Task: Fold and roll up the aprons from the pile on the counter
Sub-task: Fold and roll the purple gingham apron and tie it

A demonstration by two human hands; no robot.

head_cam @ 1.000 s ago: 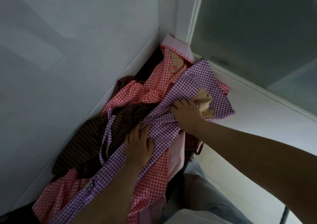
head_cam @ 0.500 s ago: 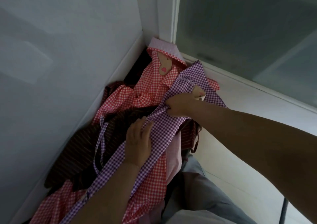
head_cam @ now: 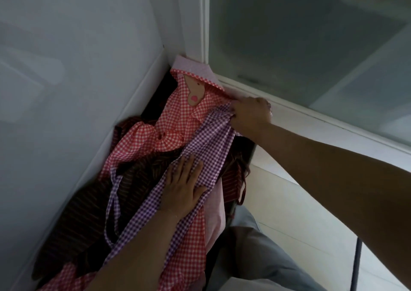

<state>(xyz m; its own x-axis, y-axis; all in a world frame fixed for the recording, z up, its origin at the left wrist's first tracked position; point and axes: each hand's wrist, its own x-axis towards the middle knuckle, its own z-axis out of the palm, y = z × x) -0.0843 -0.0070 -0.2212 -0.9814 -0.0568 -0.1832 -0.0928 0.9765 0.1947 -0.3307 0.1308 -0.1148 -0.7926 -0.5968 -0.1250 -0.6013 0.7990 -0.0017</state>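
Purple gingham cotton apron now folded narrow, stretched along the top of the apron pile on the counter.
Right hand has moved from mid-cloth to the far end by the white window frame and grips the bunched fabric there; left hand has gone from half-curled to pressing flat, fingers spread, mid-strip. The lengthwise fold looks set, rolling likely next. Red gingham apron and brown striped apron lie underneath, untouched.
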